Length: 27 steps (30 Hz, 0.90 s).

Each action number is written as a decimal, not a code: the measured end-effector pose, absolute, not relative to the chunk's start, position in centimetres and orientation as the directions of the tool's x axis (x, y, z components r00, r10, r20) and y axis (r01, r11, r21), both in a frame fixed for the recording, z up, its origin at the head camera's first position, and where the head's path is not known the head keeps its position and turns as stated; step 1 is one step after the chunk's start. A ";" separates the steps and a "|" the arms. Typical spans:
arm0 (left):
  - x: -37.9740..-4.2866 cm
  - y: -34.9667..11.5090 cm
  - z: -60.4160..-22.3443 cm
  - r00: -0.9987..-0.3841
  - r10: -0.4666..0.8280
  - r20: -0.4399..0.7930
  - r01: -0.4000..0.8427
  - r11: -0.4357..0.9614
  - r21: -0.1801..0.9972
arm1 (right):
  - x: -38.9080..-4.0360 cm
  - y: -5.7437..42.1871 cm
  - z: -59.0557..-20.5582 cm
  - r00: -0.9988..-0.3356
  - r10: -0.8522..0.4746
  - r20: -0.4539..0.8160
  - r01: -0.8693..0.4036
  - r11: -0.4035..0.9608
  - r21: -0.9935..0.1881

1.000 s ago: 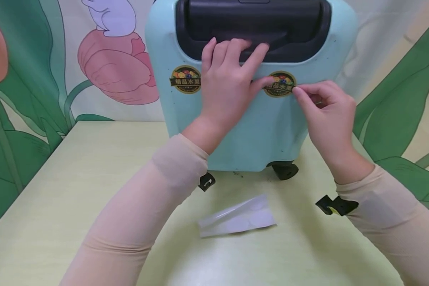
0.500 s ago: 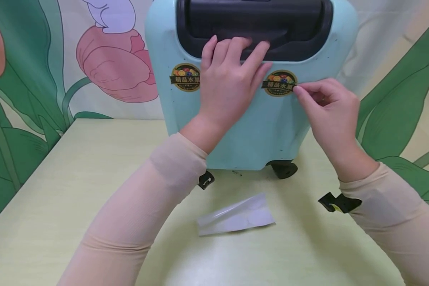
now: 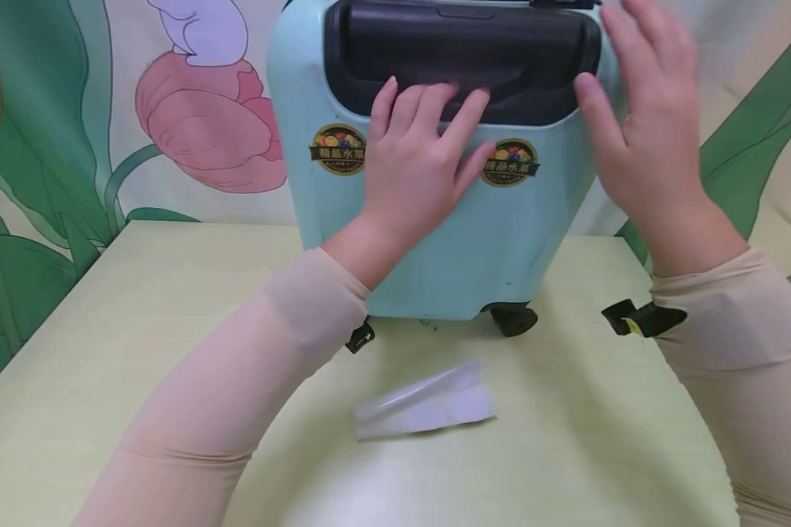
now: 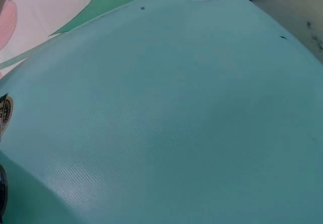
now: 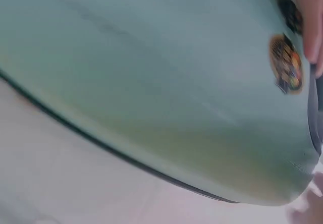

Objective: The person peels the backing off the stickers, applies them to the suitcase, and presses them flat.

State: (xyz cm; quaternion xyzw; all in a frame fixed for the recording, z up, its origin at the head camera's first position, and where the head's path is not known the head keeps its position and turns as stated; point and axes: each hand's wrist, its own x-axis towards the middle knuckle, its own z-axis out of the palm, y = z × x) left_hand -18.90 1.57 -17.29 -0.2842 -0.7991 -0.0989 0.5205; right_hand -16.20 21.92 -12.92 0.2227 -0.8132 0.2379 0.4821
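A light blue wheeled suitcase [image 3: 461,241] stands upright on the table, with a black recessed panel [image 3: 461,44] near its top. Two round black-and-gold fruit stickers are on its face, a left one [image 3: 335,150] and a right one [image 3: 510,165]. My left hand [image 3: 411,157] lies between them, fingers spread and their tips on the panel's lower part, the thumb overlapping the right sticker's edge. At the suitcase's upper right corner my right hand [image 3: 659,124] has its fingers extended and thumb apart. The right wrist view shows the right sticker [image 5: 286,62] close to the left hand's fingers [image 5: 310,32].
A creased white sheet [image 3: 428,406], like sticker backing, lies on the pale table [image 3: 204,293] in front of the suitcase. One black wheel [image 3: 514,320] shows at the base. A printed floral curtain [image 3: 46,124] hangs behind.
My right hand has let go of the right sticker's edge and moved up to the suitcase's upper right corner, fingers opening. The left hand stays against the suitcase, which has turned slightly.
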 end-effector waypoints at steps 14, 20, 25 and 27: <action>-18.4 1.7 -22.0 -0.385 0.747 0.542 0.479 0.663 -0.575 | -17.2 21.5 -13.0 -0.480 -0.136 0.866 -0.572 0.798 -0.192; -18.1 1.1 -24.2 -0.349 0.819 0.455 0.518 0.573 -0.635 | -17.3 21.3 -13.2 -0.486 -0.132 0.864 -0.579 0.790 -0.205; -18.0 1.7 -22.3 -0.303 0.771 0.560 0.528 0.625 -0.575 | -17.5 21.3 -13.3 -0.466 -0.123 0.876 -0.602 0.770 -0.212; -18.0 2.2 -21.4 -0.317 0.743 0.589 0.520 0.656 -0.547 | -17.6 21.3 -13.3 -0.452 -0.123 0.884 -0.607 0.768 -0.203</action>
